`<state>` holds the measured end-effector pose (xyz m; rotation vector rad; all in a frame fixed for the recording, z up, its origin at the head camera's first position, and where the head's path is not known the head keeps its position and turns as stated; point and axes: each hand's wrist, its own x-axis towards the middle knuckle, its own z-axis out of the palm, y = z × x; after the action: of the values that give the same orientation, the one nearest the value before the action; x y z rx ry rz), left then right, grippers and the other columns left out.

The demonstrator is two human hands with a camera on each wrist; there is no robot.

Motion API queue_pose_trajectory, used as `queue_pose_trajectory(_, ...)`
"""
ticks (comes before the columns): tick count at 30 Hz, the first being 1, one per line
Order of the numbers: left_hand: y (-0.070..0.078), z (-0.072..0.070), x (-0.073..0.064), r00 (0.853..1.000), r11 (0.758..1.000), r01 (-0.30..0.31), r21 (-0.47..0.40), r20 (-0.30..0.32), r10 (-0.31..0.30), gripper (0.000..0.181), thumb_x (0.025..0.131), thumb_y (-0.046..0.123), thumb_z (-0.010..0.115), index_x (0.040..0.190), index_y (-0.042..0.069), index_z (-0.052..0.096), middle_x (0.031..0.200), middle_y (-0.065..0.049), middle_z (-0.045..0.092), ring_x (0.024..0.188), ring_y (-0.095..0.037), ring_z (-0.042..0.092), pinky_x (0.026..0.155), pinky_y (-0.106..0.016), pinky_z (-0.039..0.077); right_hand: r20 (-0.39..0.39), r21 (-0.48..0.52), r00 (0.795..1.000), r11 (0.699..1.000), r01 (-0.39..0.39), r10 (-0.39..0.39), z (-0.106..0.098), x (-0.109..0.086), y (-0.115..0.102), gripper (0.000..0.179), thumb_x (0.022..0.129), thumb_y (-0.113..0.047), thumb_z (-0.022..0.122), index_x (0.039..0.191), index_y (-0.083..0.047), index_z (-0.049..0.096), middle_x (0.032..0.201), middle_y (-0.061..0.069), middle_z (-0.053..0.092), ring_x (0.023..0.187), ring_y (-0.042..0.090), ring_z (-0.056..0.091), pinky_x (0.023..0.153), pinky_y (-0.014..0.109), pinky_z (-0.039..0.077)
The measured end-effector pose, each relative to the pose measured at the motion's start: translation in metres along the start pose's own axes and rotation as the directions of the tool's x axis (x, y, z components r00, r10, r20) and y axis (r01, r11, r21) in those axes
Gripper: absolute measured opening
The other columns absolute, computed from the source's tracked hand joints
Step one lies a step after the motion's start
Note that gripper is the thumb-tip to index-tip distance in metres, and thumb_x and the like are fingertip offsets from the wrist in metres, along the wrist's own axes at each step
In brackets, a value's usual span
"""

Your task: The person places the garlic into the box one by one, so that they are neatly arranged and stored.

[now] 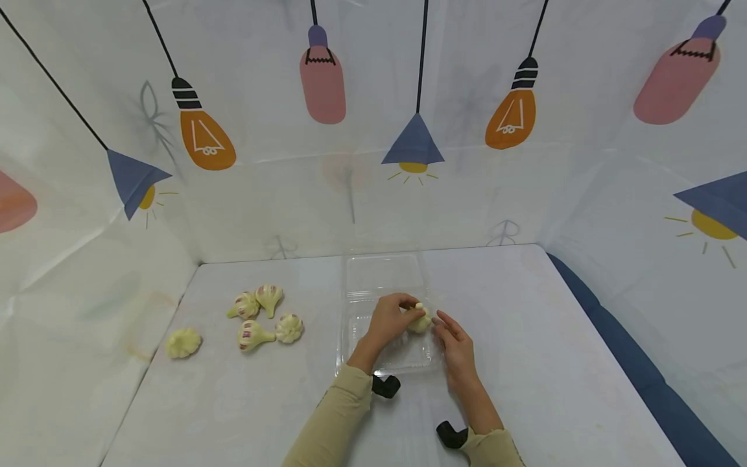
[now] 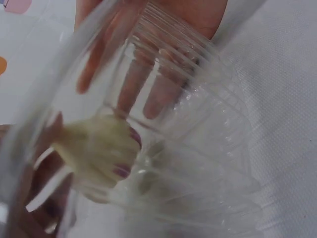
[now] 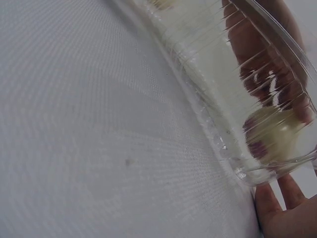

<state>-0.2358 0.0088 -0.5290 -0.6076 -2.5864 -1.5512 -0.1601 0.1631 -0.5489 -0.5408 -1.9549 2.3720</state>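
A clear plastic clamshell box [image 1: 357, 344] lies with its lid folded back on the white table. Over the box's right part, my left hand [image 1: 388, 323] pinches a garlic bulb [image 1: 420, 319] by its stem. Seen through the plastic in the left wrist view, the pale garlic bulb [image 2: 101, 156] has purple patches and hangs inside the walls. My right hand [image 1: 458, 350] is at the box's right side, its fingers extended close by the bulb. The right wrist view shows fingers of the right hand [image 3: 290, 213] at the box's end wall.
Left of the box lie several garlic bulbs: a pair at the back [image 1: 269, 298], two closer [image 1: 253, 335], and a paler one [image 1: 183, 342] near the table's left edge. A curtain [image 1: 362, 194] printed with lamps surrounds the table [image 1: 525, 389] behind and at the sides.
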Motion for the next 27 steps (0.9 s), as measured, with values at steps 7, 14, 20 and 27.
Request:
queue_pose_trajectory(7,-0.0021,0.0015,-0.0015,1.000,1.000,0.021,0.002,0.014,-0.021,0.020,0.082,0.023,0.080,0.096,0.008,0.076,0.087,0.002,0.072,0.083,-0.010,0.065,0.072,-0.025,0.051,-0.005,-0.009,1.000,1.000,-0.002,0.002,0.0001,-0.0015,0.0003,0.041,0.100,-0.010,0.053,0.140,-0.008,0.051,0.139,0.016,0.052,0.126,0.022,0.048,0.098,0.026,0.042)
queue_pose_trajectory(14,-0.0046,0.0035,-0.0021,0.999,0.999,0.042,0.007,0.023,-0.042,0.021,0.082,0.024,0.080,0.096,0.010,0.076,0.088,0.004,0.072,0.084,-0.009,0.065,0.074,-0.025,0.051,0.016,-0.010,1.000,1.000,-0.008,0.008,-0.0013,-0.0022,0.0004,0.041,0.100,-0.010,0.053,0.141,-0.008,0.050,0.140,0.016,0.050,0.128,0.022,0.046,0.104,0.033,0.038)
queue_pose_trajectory(20,-0.0039,0.0029,-0.0001,1.000,1.000,0.024,0.010,0.010,-0.024,0.021,0.083,0.025,0.079,0.097,0.009,0.076,0.088,0.003,0.072,0.083,-0.009,0.065,0.073,-0.025,0.051,0.027,-0.012,1.000,1.000,0.003,-0.003,-0.0021,-0.0004,-0.0016,0.042,0.099,-0.011,0.054,0.141,-0.009,0.050,0.140,0.015,0.050,0.127,0.021,0.046,0.103,0.032,0.038)
queue_pose_trajectory(27,-0.0033,0.0013,-0.0023,0.999,0.999,0.037,0.012,0.019,-0.038,0.023,0.082,0.025,0.080,0.098,0.010,0.076,0.088,0.003,0.072,0.084,-0.010,0.065,0.073,-0.025,0.051,0.018,-0.001,1.000,1.000,-0.003,0.003,-0.0010,-0.0015,-0.0017,0.041,0.099,-0.010,0.054,0.140,-0.010,0.051,0.139,0.015,0.051,0.125,0.021,0.049,0.103,0.033,0.039)
